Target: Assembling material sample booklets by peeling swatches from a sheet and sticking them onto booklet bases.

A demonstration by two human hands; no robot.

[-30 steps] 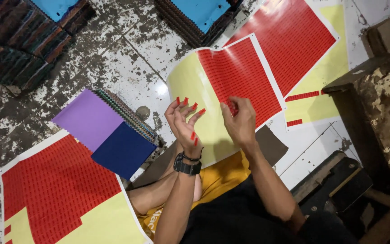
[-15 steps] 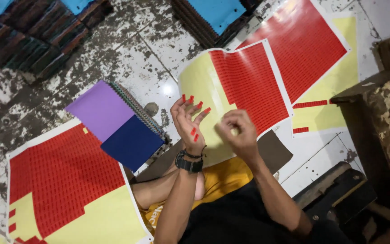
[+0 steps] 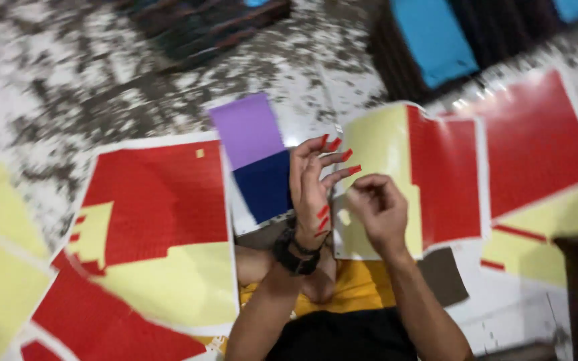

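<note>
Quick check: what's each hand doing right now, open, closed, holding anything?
Left hand: open, fingers spread, red sticker strips stuck on it.
Right hand: fingers curled closed; whether it pinches anything cannot be told.

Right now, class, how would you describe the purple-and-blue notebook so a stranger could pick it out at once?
Start at the worn, mottled floor with big red-and-yellow sticker sheets spread on it. Between two sheets, just beyond the left hand, lies the notebook. It alone is purple above and dark blue below, with no red or yellow.

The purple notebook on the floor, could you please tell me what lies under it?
Under the purple notebook lies a dark blue one, its lower half showing. The left hand covers its right edge, so anything beneath cannot be seen.
</note>
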